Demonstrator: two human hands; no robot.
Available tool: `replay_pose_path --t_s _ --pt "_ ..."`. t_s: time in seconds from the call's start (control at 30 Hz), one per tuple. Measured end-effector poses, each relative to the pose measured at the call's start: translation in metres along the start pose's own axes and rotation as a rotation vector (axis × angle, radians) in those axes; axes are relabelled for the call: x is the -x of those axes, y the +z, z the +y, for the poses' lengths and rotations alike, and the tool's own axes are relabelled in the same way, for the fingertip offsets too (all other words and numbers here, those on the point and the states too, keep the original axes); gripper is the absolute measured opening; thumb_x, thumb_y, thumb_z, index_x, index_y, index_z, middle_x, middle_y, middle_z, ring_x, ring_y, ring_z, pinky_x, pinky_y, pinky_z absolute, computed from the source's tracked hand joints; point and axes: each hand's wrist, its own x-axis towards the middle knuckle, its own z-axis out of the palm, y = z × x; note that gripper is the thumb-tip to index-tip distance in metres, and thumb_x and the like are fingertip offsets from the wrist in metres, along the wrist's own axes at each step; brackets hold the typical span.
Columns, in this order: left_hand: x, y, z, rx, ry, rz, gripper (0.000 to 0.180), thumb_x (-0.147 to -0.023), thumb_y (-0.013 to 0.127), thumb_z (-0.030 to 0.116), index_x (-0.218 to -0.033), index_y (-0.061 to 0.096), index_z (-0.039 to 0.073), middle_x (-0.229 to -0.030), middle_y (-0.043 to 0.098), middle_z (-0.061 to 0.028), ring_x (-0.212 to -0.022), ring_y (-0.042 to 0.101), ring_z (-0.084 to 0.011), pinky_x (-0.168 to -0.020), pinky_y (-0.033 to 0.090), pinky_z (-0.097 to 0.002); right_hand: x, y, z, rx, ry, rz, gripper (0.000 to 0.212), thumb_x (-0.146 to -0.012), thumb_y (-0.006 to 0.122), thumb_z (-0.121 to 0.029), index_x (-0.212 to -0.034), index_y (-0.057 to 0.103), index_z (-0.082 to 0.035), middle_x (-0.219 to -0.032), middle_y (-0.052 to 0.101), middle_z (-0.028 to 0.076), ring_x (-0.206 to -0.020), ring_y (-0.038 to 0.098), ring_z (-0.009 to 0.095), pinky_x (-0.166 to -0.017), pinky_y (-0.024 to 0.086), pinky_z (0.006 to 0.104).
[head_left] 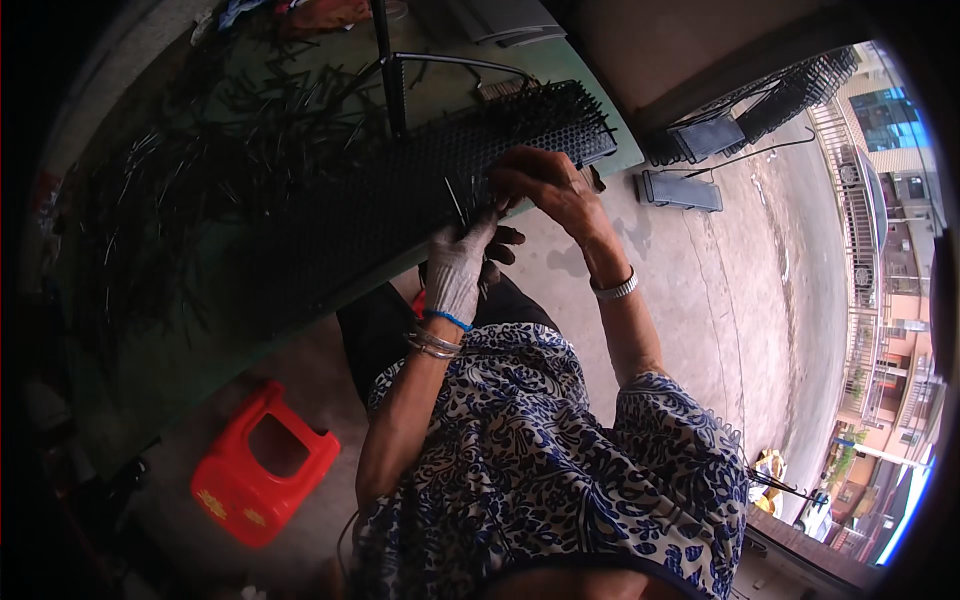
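My left hand (458, 265), in a pale glove with dark fingertips, is closed around a few thin dark sticks (455, 196) that poke up past the thumb. My bare right hand (562, 196) is just to its right, fingers bent and pinched together close to the left fingertips. Whatever is in that pinch is too dark and small to name. Both hands are at the near edge of a long black board (375, 205) covered in small holes. At its far right end, a dense cluster of short black pieces (550, 108) stands up from the surface.
Many loose black sticks (190, 165) lie heaped across the green table (225, 350). A black metal frame (393, 85) rises behind the board. On the floor are a red plastic stool (265, 475) at lower left and grey trays (680, 190) at right.
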Motion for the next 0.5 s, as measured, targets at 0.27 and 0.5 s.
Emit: replay_pose_path --t_s 0.27,0.5 --pt "-0.007 -0.004 -0.006 0.010 -0.063 -0.015 0.024 -0.093 0.059 0.028 -0.102 0.064 0.006 -0.071 0.067 -0.0050 -0.045 0.048 -0.0029 -0.035 0.032 -0.0157 -0.005 -0.003 -0.003 -0.001 0.064 -0.016 0.018 -0.091 0.060 -0.011 -0.099 0.060 0.005 -0.080 0.067 0.009 -0.074 0.067 0.016 -0.066 0.053 0.0260" --pt "-0.008 -0.002 -0.006 0.140 -0.022 0.100 0.032 -0.094 0.057 0.036 -0.106 0.063 0.007 -0.077 0.068 -0.0066 -0.047 0.049 -0.0042 -0.037 0.036 -0.0166 -0.013 -0.016 -0.007 0.190 -0.130 0.267 0.010 -0.090 0.058 -0.007 -0.094 0.059 0.002 -0.079 0.068 0.008 -0.073 0.067 0.015 -0.066 0.052 0.0264"
